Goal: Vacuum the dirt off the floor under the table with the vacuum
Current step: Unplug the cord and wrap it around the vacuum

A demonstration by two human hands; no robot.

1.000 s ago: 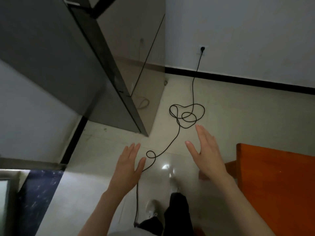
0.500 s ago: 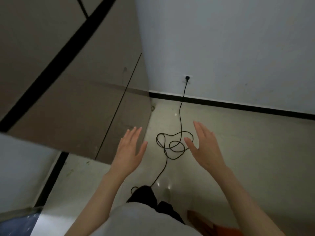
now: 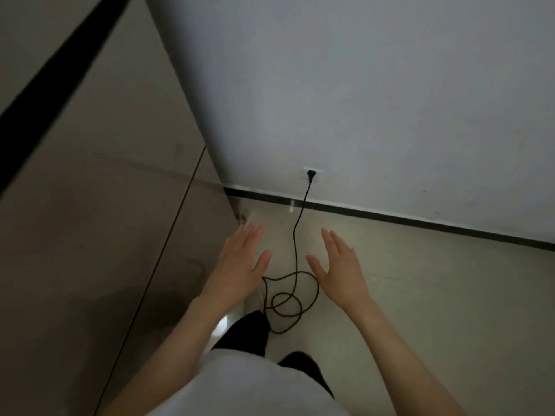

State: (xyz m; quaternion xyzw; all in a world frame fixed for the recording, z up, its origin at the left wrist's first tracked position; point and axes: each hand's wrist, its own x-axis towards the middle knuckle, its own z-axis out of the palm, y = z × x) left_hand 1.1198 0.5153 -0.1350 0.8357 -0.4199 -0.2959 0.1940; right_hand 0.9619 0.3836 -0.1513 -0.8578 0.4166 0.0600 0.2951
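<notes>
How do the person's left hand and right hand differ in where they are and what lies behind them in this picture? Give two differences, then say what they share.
The left hand is seen against the brown cabinet's edge; the right hand is seen over bare floor. The left hand's wrist overlaps the looped black cord in the image; the right hand sits beside the loop. Both are open, fingers straight, holding nothing.

Floor (image 3: 420, 295): smooth tile, glossy, pale reflections near wall. Wall (image 3: 360, 85): matt, painted look, faint marks. Skirting (image 3: 390, 217): black, slight sheen. Cord (image 3: 295, 250): black, matt, rubbery look. Cabinet (image 3: 90, 205): smooth grey-brown panel, semi-gloss. Shirt (image 3: 255, 385): white cloth, matt.
</notes>
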